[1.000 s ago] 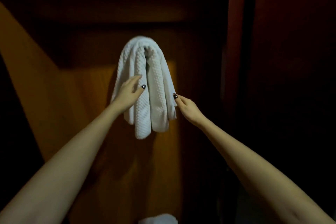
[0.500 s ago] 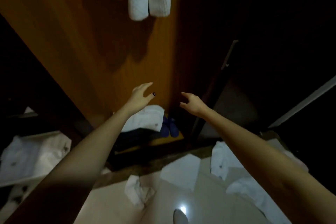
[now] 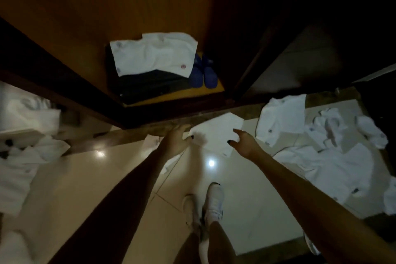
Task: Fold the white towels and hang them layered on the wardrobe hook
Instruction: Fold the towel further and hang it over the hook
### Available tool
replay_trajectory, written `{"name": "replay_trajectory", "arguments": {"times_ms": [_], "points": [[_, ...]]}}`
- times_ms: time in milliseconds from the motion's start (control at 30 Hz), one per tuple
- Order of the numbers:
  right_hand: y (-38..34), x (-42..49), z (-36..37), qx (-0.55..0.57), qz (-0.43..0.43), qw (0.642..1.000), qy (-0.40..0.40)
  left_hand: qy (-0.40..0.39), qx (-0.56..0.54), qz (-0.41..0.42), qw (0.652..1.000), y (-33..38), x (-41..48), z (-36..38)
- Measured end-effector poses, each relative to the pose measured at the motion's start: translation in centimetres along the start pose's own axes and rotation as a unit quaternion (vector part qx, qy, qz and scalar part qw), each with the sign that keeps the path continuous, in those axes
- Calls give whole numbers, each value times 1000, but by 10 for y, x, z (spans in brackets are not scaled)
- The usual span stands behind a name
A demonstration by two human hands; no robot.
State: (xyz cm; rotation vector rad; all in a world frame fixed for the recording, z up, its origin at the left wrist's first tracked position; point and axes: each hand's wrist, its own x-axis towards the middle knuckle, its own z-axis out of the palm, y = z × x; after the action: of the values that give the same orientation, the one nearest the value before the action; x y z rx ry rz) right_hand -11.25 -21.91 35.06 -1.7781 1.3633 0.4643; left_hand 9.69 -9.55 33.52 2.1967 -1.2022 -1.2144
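**Both hands empty, folded towel framed between them**

Nothing is held by the left hand (image 3: 175, 138) or by the right hand (image 3: 244, 142). Both are stretched down with fingers loosely spread and slack.

A folded white towel (image 3: 214, 132) is seen flat on the pale floor (image 3: 246, 188), just in front of the wardrobe (image 3: 150, 6) sill, directly between the two hands and slightly beyond them. Its left edge is met by the left thumb and its near-right edge by the right fingertips. Whether it is actually touched cannot be told.

The towel is set askew, its long axis judged to run from near left to far right. Neither hand is clearly nearer, so a pickup by both hands at opposite edges is judged the likely next move.

Loose white cloths (image 3: 321, 156) are scattered to the right, well apart from the towel. The hook is not in view.
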Motion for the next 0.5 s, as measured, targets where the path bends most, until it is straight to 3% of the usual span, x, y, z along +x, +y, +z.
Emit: {"name": "replay_trajectory", "arguments": {"times_ms": [233, 500], "points": [[115, 119, 104, 17, 88, 996, -7, -16, -7, -87, 996, -118, 103, 134], [214, 255, 208, 43, 137, 990, 11, -12, 18, -118, 993, -225, 218, 249]]}}
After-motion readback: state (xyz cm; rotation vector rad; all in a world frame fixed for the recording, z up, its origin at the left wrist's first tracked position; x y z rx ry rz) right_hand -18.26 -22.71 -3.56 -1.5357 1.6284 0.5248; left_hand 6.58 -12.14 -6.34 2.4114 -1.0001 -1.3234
